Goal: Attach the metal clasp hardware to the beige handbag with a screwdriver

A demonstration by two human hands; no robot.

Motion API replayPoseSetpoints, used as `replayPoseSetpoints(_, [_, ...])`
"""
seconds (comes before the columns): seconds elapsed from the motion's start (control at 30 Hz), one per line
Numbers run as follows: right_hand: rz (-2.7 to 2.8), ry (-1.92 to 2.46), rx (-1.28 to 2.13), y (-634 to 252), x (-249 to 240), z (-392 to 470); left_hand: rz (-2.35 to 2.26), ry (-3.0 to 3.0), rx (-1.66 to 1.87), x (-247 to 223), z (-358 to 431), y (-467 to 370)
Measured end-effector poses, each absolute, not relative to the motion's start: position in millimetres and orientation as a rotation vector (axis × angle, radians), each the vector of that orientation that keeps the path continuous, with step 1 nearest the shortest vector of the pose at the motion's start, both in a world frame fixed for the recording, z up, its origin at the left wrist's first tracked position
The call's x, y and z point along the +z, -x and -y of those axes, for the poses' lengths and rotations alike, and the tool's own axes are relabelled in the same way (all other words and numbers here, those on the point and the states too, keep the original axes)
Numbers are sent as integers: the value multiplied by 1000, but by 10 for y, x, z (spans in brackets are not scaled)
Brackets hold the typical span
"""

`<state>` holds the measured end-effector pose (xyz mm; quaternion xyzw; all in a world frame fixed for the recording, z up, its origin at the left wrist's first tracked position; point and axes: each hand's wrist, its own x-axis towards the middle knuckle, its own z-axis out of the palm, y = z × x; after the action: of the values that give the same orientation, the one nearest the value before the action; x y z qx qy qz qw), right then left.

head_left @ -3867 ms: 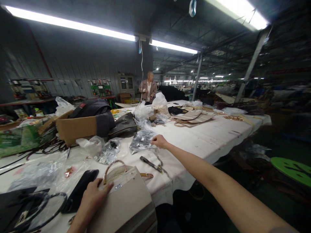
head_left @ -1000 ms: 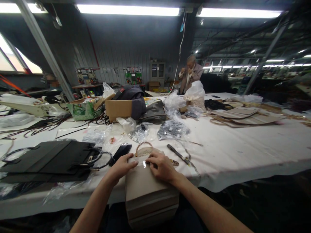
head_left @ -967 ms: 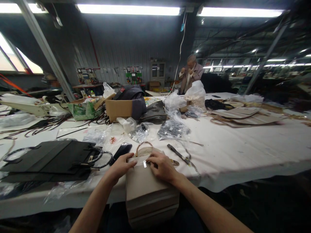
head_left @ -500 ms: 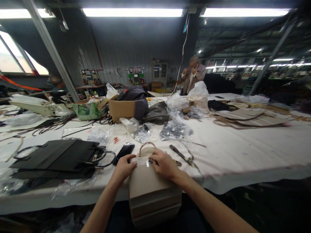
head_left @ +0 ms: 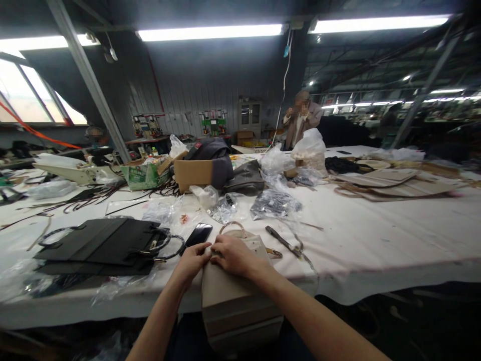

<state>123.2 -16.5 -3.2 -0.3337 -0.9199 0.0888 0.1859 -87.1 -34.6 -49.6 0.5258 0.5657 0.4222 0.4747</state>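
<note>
A beige handbag hangs over the near edge of the white table, its round handle lying on the tabletop. My left hand grips the bag's top left corner. My right hand presses on the front flap beside it, fingertips meeting the left hand's; the metal clasp is hidden under them. A black phone lies just behind my left hand. A dark hand tool rests to the right of the bag.
A flat black handbag lies at the left. Plastic bags of hardware, a cardboard box and stacked beige panels stand further back. A person stands behind the table's far side.
My right hand left the far plastic bag and came back to the beige bag. Over the last second it slid left across the flap, covering the clasp and meeting my left hand.
</note>
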Motion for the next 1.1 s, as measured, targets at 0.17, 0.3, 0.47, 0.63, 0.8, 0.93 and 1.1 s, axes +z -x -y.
replayPoseSetpoints(0.17, [2635, 969, 219, -1228, 18, 166, -1560, -1358, 1014, -527, 258, 921])
replayPoseSetpoints(0.3, [2631, 988, 203, -1213, 0, 173, -1428, -1284, 1024, -578, 276, 968])
replayPoseSetpoints(0.47, [2584, 1008, 213, -1190, -78, 190, -1396, -1256, 1123, -631, 304, 979])
replayPoseSetpoints(0.63, [2583, 1083, 208, -1147, -68, 227, -1399, -1264, 1097, -692, 261, 957])
replayPoseSetpoints(0.8, [2605, 1084, 160, -1112, -87, 261, -1424, -1253, 1078, -734, 247, 955])
replayPoseSetpoints(0.93, [2589, 1082, 160, -1111, -137, 228, -1441, -1264, 1130, -734, 255, 931])
replayPoseSetpoints(1.1, [2560, 1080, 160, -1118, -182, 195, -1478, -1291, 1157, -710, 260, 901])
